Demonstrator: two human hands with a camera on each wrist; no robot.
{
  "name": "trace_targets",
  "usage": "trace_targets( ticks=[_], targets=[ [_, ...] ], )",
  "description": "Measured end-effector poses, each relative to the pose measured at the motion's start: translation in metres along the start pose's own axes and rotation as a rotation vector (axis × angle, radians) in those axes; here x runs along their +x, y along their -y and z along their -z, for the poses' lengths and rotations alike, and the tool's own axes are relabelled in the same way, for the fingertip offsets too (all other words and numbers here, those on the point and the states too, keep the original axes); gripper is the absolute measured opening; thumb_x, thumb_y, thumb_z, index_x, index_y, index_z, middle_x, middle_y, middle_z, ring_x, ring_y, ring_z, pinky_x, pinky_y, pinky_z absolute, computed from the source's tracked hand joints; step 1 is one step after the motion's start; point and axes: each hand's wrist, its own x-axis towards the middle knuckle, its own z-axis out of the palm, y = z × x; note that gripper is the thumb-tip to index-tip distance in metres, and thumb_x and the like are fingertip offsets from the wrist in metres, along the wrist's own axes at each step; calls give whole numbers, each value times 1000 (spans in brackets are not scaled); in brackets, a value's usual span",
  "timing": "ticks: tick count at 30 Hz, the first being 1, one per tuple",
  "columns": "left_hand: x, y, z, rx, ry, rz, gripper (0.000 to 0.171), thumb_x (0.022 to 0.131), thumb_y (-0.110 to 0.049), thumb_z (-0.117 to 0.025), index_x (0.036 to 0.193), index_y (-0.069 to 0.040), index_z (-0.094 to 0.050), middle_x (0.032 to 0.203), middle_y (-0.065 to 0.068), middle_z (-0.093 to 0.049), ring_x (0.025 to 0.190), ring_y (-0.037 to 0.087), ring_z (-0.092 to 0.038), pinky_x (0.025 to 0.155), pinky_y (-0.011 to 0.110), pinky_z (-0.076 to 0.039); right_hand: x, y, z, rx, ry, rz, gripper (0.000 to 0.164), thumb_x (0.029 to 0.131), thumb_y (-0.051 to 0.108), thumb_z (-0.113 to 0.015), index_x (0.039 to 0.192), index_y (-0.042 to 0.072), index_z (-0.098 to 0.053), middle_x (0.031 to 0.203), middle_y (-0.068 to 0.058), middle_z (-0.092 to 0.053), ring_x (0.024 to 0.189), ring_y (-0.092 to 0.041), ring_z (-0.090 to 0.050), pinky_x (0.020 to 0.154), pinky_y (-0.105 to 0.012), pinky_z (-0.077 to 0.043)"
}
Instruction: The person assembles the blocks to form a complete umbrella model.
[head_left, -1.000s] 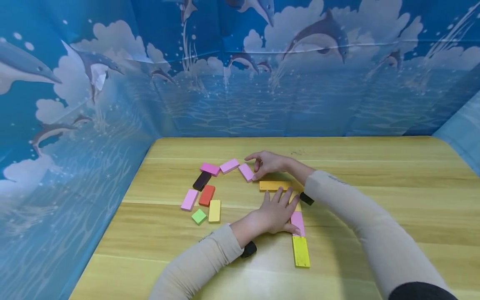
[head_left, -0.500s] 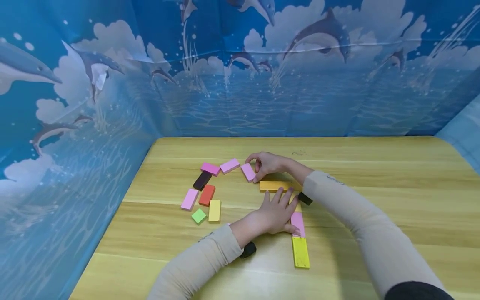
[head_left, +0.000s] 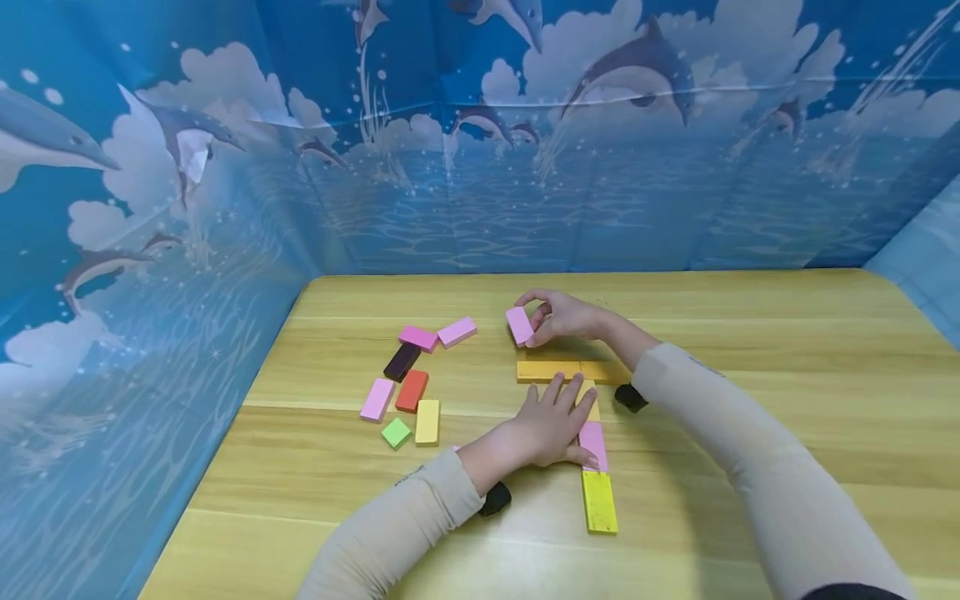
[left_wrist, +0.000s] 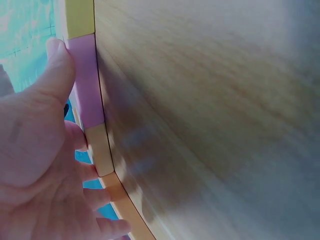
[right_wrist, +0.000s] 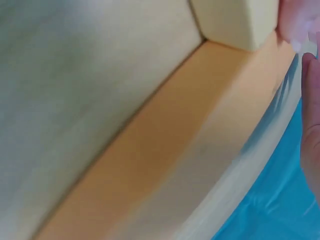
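My right hand (head_left: 566,317) pinches a pink block (head_left: 519,326) between thumb and fingers, apparently above the table behind the orange blocks (head_left: 547,372). In the right wrist view only a strip of that hand (right_wrist: 311,115) shows at the edge; its held block is out of sight. My left hand (head_left: 551,429) lies with fingers spread over a column of blocks: a pale yellow block (left_wrist: 100,150), a second pink block (left_wrist: 86,82) and a bright yellow block (head_left: 599,502). Its thumb touches the second pink block. The column meets the orange row in a T.
Left of my hands lie a magenta block (head_left: 418,338), pink blocks (head_left: 457,332), a black block (head_left: 402,362), a red block (head_left: 412,392), a yellow block (head_left: 427,422) and a green block (head_left: 396,433). A blue dolphin-print sheet (head_left: 480,208) borders the wooden table (head_left: 750,417).
My right hand has taken the pink block away from the curved row and moved it right and slightly back. My left hand has stayed in place.
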Motion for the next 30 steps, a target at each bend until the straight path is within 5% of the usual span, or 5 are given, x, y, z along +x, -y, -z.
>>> trace_targets(
  ticks=[11,30],
  targets=[
    [0,0,0,-62,-6,6,89,84,-67,-40,151,-16,-12,156,9,-4,141,31,-7,106,53,-24,-29,4,24,165,-67,-3,76,76,-11,-68,140,5,-31,96,-17,-51,86,-25,-55,85,-49,-47],
    [-1,0,0,-74,-22,8,89,84,-66,-42,151,-15,-11,156,10,-4,141,32,-7,106,56,-21,-92,-23,59,176,-132,-50,81,77,-5,-70,143,1,-22,99,-14,-53,88,-21,-57,85,-44,-48]
  ],
)
